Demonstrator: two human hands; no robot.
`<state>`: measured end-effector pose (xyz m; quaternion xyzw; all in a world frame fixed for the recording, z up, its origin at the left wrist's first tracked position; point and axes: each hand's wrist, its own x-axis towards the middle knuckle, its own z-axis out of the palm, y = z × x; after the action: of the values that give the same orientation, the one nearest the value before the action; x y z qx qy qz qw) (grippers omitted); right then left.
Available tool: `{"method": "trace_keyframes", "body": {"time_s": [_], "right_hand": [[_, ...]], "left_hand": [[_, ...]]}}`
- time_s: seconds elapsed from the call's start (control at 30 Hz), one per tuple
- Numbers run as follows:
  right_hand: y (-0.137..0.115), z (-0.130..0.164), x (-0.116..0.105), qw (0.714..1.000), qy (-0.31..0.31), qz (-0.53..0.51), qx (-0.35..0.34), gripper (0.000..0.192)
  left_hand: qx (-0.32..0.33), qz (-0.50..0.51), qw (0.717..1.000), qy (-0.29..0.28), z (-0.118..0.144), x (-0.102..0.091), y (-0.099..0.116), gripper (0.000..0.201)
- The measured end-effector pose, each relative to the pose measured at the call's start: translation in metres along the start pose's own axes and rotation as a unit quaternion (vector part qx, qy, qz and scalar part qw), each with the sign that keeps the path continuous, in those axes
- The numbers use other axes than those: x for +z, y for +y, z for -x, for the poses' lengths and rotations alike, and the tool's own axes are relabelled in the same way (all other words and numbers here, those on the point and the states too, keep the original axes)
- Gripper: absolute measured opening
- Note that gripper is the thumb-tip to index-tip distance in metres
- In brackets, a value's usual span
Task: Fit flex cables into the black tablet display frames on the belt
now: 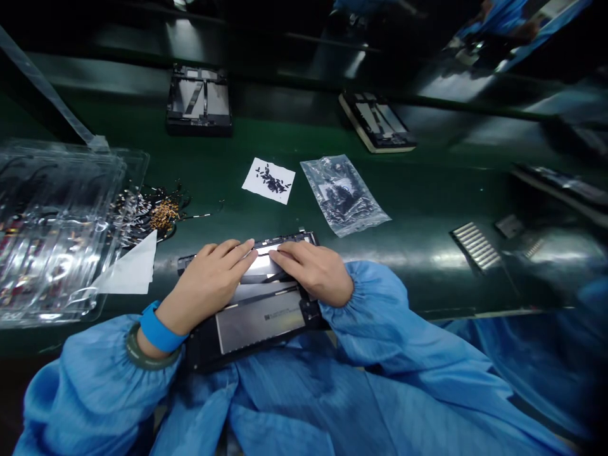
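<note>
A: What are the hands on?

B: An opened tablet chassis (256, 320), back cover off, lying flat right under both hands at the near edge of the green work surface (418, 209). Its long axis runs left to right across the person's front, tilted a little so the right end sits farther away.

A: And the hands themselves?

B: The left hand (206, 288) lies flat, fingers stretched and pressing down on a pale strip along the chassis's far edge. The right hand (316, 272) does the same from the other side, fingers extended, palm down. The fingertips nearly meet at the middle of that strip. Neither grips anything (both are open and pressing). They look equally near; the strip lies just ahead of the knuckles, away from the body.

A: What's around?

B: Beyond the fingertips, a white paper with small dark screws (268, 180), and to the right of it a clear plastic bag (342, 195) with dark parts inside. Left of the left hand, a clear blister tray (57, 234) and a heap of thin flex cables with gold connectors (159, 215), plus a white paper sheet (130, 269). Farther off, two more open chassis: one (198, 100) ahead of the left hand, another (377, 121) ahead and to the right.
</note>
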<state>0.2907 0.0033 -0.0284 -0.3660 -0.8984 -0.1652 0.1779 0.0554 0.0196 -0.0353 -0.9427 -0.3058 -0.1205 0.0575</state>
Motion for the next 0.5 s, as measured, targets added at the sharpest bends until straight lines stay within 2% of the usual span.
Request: {"method": "trace_keyframes", "body": {"time_s": [0.13, 0.23, 0.33, 0.4, 0.43, 0.5], "right_hand": [[0.000, -0.002, 0.000, 1.000, -0.004, 0.013, -0.011, 0.029], [0.002, -0.002, -0.006, 0.999, -0.033, 0.032, -0.024, 0.028], [0.006, 0.007, -0.015, 0.998, -0.053, 0.028, -0.005, 0.029], [0.011, 0.016, -0.020, 0.997, -0.050, -0.021, 0.061, 0.029], [0.013, 0.021, -0.021, 0.991, -0.047, -0.056, 0.115, 0.029], [0.016, 0.030, -0.022, 0.959, -0.062, -0.114, 0.252, 0.029]], "left_hand": [[0.003, -0.011, 0.999, -0.030, -0.001, -0.002, 0.002, 0.042], [0.001, -0.021, 0.999, -0.049, -0.001, -0.004, 0.004, 0.044], [-0.012, 0.007, 0.998, -0.064, 0.000, -0.006, 0.001, 0.044], [-0.032, 0.069, 0.994, -0.073, -0.001, -0.006, -0.005, 0.039], [-0.044, 0.112, 0.990, -0.079, -0.003, -0.007, -0.008, 0.036], [-0.081, 0.190, 0.974, -0.091, -0.009, -0.008, -0.013, 0.032]]}}
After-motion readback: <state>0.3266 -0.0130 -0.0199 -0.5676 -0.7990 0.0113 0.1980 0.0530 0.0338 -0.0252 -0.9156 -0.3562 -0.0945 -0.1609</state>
